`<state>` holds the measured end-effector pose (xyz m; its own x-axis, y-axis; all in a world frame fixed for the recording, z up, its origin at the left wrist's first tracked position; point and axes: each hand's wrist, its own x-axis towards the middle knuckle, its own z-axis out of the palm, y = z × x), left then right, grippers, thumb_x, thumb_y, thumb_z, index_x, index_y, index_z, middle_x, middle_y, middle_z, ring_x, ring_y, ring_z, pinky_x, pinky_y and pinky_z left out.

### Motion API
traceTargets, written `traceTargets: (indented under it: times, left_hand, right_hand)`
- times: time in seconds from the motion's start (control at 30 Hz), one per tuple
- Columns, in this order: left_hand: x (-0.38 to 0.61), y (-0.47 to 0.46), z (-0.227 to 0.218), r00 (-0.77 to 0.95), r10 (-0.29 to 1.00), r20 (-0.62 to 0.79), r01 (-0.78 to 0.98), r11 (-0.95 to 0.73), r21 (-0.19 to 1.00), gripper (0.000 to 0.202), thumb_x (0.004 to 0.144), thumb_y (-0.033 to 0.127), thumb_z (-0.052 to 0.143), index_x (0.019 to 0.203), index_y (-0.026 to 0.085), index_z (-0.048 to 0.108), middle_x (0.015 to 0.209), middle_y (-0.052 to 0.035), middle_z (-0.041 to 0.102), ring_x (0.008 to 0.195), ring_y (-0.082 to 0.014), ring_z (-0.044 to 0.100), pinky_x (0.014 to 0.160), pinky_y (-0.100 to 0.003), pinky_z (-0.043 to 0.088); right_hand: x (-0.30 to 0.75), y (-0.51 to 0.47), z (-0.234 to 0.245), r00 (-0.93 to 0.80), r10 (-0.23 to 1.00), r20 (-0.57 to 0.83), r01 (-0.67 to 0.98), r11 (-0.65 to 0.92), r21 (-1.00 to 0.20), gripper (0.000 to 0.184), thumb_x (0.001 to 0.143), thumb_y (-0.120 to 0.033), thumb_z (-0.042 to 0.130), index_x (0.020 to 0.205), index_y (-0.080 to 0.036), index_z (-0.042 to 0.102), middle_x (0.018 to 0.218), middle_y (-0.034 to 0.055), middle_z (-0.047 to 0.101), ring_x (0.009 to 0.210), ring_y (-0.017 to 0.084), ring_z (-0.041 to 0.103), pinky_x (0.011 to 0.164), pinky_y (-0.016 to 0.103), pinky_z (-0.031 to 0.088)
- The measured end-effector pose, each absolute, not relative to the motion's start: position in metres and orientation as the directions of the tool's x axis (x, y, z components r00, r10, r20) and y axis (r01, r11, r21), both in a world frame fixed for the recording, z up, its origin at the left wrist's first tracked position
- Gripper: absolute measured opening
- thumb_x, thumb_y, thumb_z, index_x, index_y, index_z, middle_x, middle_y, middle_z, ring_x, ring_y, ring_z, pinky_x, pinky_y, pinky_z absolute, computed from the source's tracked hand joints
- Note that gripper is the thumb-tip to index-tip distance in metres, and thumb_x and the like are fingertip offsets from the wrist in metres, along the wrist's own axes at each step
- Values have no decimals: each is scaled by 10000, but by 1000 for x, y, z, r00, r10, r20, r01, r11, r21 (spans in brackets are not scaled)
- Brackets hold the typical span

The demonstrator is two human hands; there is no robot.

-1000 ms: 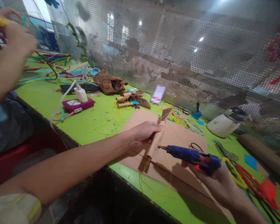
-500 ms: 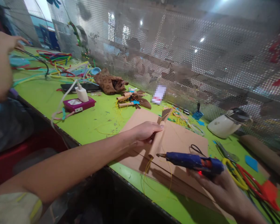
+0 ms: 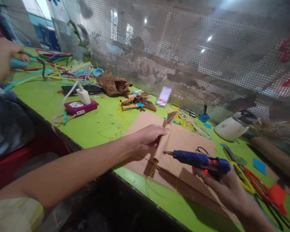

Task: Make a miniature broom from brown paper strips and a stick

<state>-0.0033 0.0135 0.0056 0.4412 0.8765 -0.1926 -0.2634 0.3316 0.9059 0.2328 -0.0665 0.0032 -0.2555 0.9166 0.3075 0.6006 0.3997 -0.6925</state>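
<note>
1. Roll (image 3: pixel 161 145) slants above the paper (image 3: pixel 190 141); my left hand (image 3: pixel 152 134) is closed on its upper part, thumb on top;
2. my right hand (image 3: pixel 226 185) wraps the gun (image 3: pixel 195 159); its nozzle is just beside the roll; touching, I cannot tell;
3. yellow string (image 3: pixel 152 170) hangs from the roll's near end.

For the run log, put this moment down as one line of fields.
left hand: holding paper roll | right hand: holding blue glue gun | nozzle: close to roll, contact unclear | beneath: brown paper sheets on green table
</note>
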Motion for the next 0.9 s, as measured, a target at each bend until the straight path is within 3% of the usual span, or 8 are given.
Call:
traceTargets:
  times: [0.1, 0.3, 0.5, 0.67, 0.9]
  left_hand:
    - [-2, 13, 5, 449, 871, -198, -279, 347, 896, 123, 765, 220, 592, 771, 97, 587, 639, -31, 566, 562, -113, 517, 525, -220, 413]
    - [-3, 13, 6, 455, 862, -224, -293, 382, 876, 126, 784, 208, 566, 824, 93, 599, 673, -38, 587, 538, -107, 507, 521, -228, 412]
    - [-4, 14, 8, 456, 861, -225, -288, 382, 878, 148, 798, 211, 553, 824, 80, 617, 704, -54, 598, 557, -114, 530, 569, -254, 427]
    - [-3, 12, 7, 468, 853, -231, -326, 409, 852, 152, 798, 191, 541, 840, 71, 624, 690, -69, 610, 621, -145, 569, 637, -282, 454]
    - [-3, 13, 8, 459, 850, -260, -291, 420, 860, 149, 801, 187, 535, 857, 70, 608, 767, -94, 625, 642, -159, 587, 622, -287, 468]
  right_hand:
    - [234, -66, 1, -232, 929, 289, 620, 370, -692, 287, 757, -351, 634, 944, -136, 669, 771, 84, 684, 690, 212, 642, 568, 256, 542]
    - [232, -68, 12, -437, 858, 269, 553, 492, -672, 145, 786, -308, 605, 763, -169, 643, 707, 49, 651, 659, 180, 626, 607, 229, 533]
    - [236, -71, 12, -470, 857, 213, 540, 470, -698, 149, 811, -319, 587, 820, -180, 640, 753, 46, 649, 693, 179, 629, 641, 230, 540]
    - [239, -71, 10, -457, 866, 203, 516, 444, -732, 214, 805, -325, 608, 967, -191, 647, 874, 60, 682, 787, 202, 654, 697, 243, 548]
    - [243, -70, 7, -357, 908, 220, 533, 391, -750, 244, 796, -381, 615, 898, -175, 693, 877, 83, 703, 789, 223, 659, 639, 252, 541]
